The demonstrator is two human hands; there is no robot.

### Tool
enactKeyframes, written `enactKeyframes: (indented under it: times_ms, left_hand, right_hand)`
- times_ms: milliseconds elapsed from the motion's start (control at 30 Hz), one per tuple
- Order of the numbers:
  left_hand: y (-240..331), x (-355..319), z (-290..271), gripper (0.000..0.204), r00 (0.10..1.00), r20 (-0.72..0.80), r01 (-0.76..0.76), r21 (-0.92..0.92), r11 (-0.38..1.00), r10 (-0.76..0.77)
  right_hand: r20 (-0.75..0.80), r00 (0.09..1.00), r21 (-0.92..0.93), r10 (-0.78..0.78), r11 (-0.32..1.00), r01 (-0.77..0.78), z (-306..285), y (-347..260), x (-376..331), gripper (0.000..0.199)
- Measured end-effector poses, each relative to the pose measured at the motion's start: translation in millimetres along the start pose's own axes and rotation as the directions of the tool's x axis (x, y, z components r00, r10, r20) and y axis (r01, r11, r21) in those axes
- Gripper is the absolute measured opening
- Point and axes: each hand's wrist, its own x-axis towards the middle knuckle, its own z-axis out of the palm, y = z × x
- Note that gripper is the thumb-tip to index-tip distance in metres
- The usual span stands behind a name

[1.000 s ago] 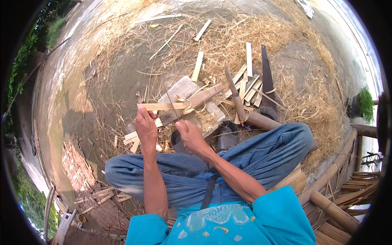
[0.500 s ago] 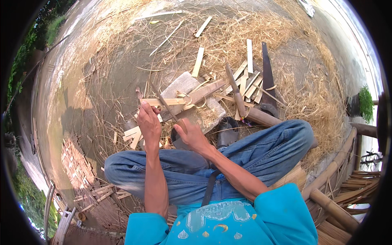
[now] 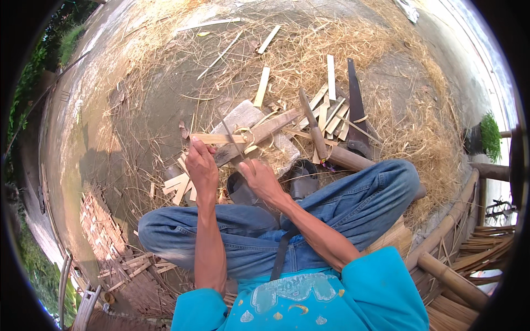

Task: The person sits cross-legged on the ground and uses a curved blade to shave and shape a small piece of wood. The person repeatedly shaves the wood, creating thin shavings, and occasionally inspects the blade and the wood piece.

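Gripping a pale bamboo strip (image 3: 221,138) at mid-frame, the left hand (image 3: 201,168) is closed round its near end, holding it level across the block (image 3: 243,118), likely so the blade can bite. Right hand (image 3: 262,179) is clenched on a thin knife (image 3: 231,138) crossing the strip. Saw (image 3: 356,113) and cut slats (image 3: 331,113) lie upper right, within reach.
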Motion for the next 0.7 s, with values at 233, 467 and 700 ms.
enactKeyframes:
  times_ms: [233, 467, 700]
  left_hand:
    - [-11, 9, -4, 0.063, 1.0, 0.018, -0.007, -0.045, 0.999, 0.008]
    - [-10, 1, 0, 0.059, 0.999, 0.029, 0.04, -0.041, 0.998, -0.038]
    - [-6, 8, 3, 0.052, 0.99, 0.025, -0.14, 0.051, 0.989, 0.139]
  right_hand:
    - [0.032, 0.991, 0.014, 0.129, 0.991, -0.13, -11, 31, 14, 0.043]
    - [-0.016, 0.999, -0.027, 0.03, 0.999, -0.031, 0, 26, 7, 0.051]
    - [-0.072, 0.995, -0.078, -0.062, 0.995, 0.057, 7, 78, 13, 0.058]
